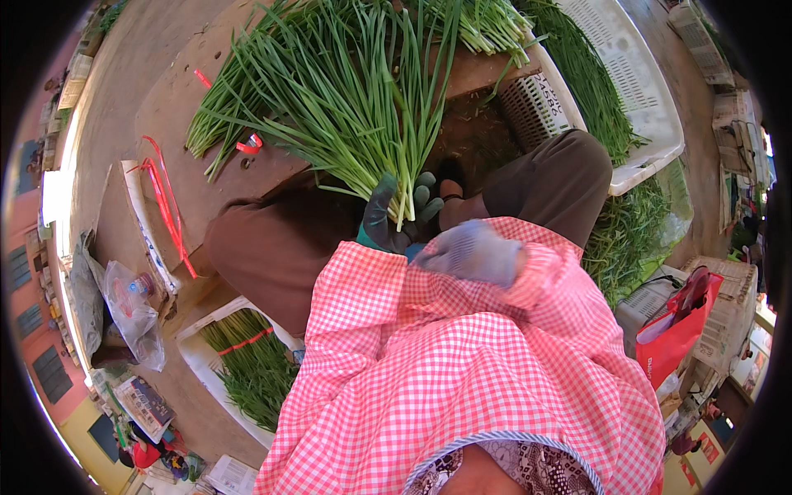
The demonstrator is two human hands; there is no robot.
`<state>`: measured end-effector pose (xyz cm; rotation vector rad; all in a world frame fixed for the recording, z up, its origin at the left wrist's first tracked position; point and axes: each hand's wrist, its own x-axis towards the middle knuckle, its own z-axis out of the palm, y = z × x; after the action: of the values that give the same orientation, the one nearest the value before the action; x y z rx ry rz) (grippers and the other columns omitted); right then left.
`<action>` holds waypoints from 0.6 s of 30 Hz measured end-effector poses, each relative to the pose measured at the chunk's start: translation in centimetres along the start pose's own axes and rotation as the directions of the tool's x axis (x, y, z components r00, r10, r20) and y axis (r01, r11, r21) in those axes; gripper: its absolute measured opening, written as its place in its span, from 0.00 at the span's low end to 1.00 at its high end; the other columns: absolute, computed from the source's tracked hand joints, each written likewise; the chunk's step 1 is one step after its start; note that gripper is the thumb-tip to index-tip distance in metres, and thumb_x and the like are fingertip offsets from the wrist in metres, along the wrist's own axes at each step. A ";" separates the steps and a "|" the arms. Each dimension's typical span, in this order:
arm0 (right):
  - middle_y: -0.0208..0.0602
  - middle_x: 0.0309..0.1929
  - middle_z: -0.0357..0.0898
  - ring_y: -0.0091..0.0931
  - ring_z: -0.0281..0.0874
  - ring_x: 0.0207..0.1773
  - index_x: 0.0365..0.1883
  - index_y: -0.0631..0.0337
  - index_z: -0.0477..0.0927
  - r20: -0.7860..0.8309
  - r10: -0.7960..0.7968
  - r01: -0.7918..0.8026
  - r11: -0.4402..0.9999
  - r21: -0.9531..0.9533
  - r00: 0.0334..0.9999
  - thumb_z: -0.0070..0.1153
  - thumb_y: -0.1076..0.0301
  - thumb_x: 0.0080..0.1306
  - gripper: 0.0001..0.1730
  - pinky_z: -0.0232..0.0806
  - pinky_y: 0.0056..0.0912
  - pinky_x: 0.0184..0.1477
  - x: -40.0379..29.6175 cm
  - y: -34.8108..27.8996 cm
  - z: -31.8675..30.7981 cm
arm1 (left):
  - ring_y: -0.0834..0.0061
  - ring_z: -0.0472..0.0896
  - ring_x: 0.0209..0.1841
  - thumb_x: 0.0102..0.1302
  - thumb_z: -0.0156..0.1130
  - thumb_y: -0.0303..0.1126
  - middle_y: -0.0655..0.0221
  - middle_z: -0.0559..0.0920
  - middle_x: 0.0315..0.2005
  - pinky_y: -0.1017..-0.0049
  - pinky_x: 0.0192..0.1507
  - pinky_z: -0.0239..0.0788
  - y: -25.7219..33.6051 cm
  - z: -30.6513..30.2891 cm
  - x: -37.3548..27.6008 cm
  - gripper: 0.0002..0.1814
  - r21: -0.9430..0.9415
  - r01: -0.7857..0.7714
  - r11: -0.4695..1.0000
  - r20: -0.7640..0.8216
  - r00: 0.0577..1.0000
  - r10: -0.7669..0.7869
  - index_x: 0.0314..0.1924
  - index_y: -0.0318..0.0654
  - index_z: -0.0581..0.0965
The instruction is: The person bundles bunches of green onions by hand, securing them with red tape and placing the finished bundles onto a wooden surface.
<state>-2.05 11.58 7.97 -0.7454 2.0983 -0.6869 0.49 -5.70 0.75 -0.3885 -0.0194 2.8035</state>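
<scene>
My left hand (385,216), in a dark green work glove, holds a bunch of garlic chives (377,124) by their pale stem ends. The long green leaves fan out away from me over a board. Close beside it, my right hand (473,252) wears a greyish-blue glove and is blurred by motion. It lies in front of my checked smock, near the left cuff; whether its fingers hold anything is hidden. More chives (213,130) rest on the brown board (170,105), left of the held bunch, and another pile (495,28) sits at the board's far right.
Red ties (166,204) lie at the left, with a clear plastic bag (133,315) below. White crates (649,93) of greens stand right; another crate (192,337) at lower left holds a tied bundle (247,359). Trimmings (631,229) and a red bag (680,328) are at my right.
</scene>
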 end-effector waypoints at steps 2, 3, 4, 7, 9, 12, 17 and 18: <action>0.37 0.25 0.79 0.30 0.80 0.28 0.32 0.56 0.83 0.269 -0.015 0.059 0.986 -0.158 0.963 0.59 0.58 0.59 0.12 0.71 0.27 0.31 1.9 -4.7 -0.8 | 0.61 0.80 0.48 0.70 0.47 0.43 0.48 0.73 0.54 0.53 0.57 0.67 0.2 0.0 0.1 0.23 0.009 0.020 1.000 -0.011 1.000 -0.020 0.60 0.38 0.66; 0.35 0.27 0.80 0.28 0.80 0.29 0.34 0.55 0.83 0.222 -0.221 0.274 0.929 -0.247 0.950 0.58 0.60 0.60 0.10 0.71 0.26 0.32 2.8 -4.0 -0.5 | 0.60 0.80 0.48 0.70 0.47 0.44 0.48 0.73 0.54 0.52 0.57 0.67 0.3 0.1 0.1 0.24 0.020 0.026 0.999 -0.019 0.999 -0.025 0.61 0.38 0.65; 0.33 0.29 0.80 0.27 0.80 0.30 0.36 0.53 0.82 0.194 -0.415 0.458 0.821 -0.341 0.889 0.57 0.62 0.60 0.09 0.72 0.25 0.32 3.9 -2.9 -0.1 | 0.58 0.78 0.51 0.69 0.47 0.46 0.46 0.73 0.53 0.53 0.57 0.66 0.3 0.0 0.1 0.27 0.068 -0.003 0.998 0.026 1.000 0.002 0.62 0.36 0.64; 0.28 0.31 0.81 0.21 0.80 0.29 0.36 0.55 0.82 0.274 -0.257 0.278 0.960 -0.041 0.927 0.56 0.66 0.60 0.08 0.72 0.21 0.31 5.9 -1.8 -1.2 | 0.58 0.76 0.53 0.68 0.49 0.45 0.45 0.73 0.53 0.56 0.57 0.67 -0.3 0.4 0.1 0.28 0.147 -0.064 0.987 -0.026 0.997 0.069 0.62 0.35 0.63; 0.32 0.24 0.80 0.21 0.79 0.25 0.31 0.60 0.82 0.213 -0.170 0.151 0.983 0.102 0.962 0.57 0.63 0.60 0.10 0.71 0.23 0.28 5.3 -2.1 -1.5 | 0.59 0.76 0.53 0.65 0.53 0.39 0.47 0.74 0.52 0.58 0.56 0.68 -0.2 0.3 0.2 0.28 0.099 -0.006 0.995 -0.074 0.997 0.013 0.62 0.33 0.63; 0.35 0.18 0.78 0.22 0.77 0.20 0.25 0.64 0.81 0.195 -0.015 -0.040 0.961 0.275 0.981 0.57 0.59 0.60 0.15 0.69 0.25 0.24 5.1 -2.1 -1.3 | 0.61 0.77 0.50 0.63 0.57 0.32 0.50 0.76 0.50 0.62 0.52 0.71 0.3 -1.8 1.0 0.27 0.165 0.080 0.983 -0.152 0.987 -0.054 0.60 0.32 0.65; 0.33 0.17 0.77 0.20 0.76 0.19 0.26 0.62 0.81 0.127 -0.079 0.037 0.951 0.307 0.989 0.59 0.59 0.58 0.13 0.68 0.23 0.25 2.8 -1.7 -2.9 | 0.65 0.81 0.44 0.62 0.57 0.27 0.55 0.79 0.45 0.67 0.45 0.76 0.7 -3.2 0.8 0.21 0.134 0.115 0.984 -0.123 0.988 -0.098 0.56 0.31 0.69; 0.33 0.17 0.77 0.20 0.76 0.20 0.26 0.62 0.81 0.002 -0.193 0.183 0.935 0.305 0.981 0.60 0.59 0.58 0.13 0.68 0.23 0.25 2.4 -0.5 -3.5 | 0.66 0.81 0.44 0.63 0.57 0.28 0.56 0.79 0.45 0.67 0.45 0.77 0.6 -2.7 0.9 0.20 0.166 0.125 0.978 -0.114 0.988 -0.106 0.54 0.32 0.71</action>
<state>-5.99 10.31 9.08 -0.7813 1.8487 -1.0682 0.16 -6.09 -2.09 -0.4755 0.2168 2.6407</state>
